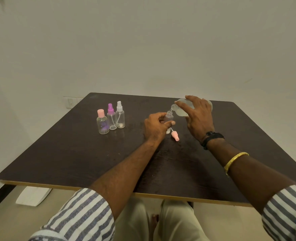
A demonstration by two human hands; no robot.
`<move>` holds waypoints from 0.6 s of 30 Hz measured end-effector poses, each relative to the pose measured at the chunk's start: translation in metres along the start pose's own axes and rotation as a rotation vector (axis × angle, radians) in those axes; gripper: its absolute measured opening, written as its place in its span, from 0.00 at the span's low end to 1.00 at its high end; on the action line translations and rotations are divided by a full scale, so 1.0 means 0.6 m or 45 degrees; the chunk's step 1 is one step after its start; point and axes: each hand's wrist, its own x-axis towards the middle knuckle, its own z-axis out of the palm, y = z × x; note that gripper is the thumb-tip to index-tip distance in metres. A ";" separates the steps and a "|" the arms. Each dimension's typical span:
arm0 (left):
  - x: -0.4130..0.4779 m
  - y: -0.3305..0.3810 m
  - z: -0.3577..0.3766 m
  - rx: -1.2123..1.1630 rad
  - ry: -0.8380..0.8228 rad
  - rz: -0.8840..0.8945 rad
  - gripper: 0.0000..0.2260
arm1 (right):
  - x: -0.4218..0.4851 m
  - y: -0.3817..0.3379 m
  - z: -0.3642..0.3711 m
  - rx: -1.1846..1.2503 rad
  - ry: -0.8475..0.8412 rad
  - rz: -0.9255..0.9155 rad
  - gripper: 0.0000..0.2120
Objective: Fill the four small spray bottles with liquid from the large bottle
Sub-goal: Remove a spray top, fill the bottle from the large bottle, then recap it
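My left hand [156, 126] grips a small clear bottle [169, 118] that stands upright on the dark table [74, 159] with its top off. My right hand [197, 115] holds the large clear bottle [183, 108] tilted on its side, its mouth right over the small bottle's neck. A pink spray top [175, 135] with its tube lies on the table just in front of the small bottle. Three more small bottles stand in a group at the left: one with a pink cap [102, 122], one with a purple sprayer [111, 118], one with a white sprayer [120, 115].
The table's light front edge [109, 189] runs close to my lap. A white object [33, 195] lies on the floor under the table's left front corner. A wall socket [70, 101] sits behind the far left corner.
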 end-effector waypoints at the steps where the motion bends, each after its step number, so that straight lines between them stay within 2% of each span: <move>1: 0.000 0.001 0.001 -0.001 -0.002 -0.005 0.18 | 0.000 0.000 0.000 -0.005 -0.003 0.001 0.37; 18: -0.006 0.005 -0.001 0.000 -0.007 0.019 0.17 | 0.002 0.004 -0.005 -0.034 -0.013 0.008 0.37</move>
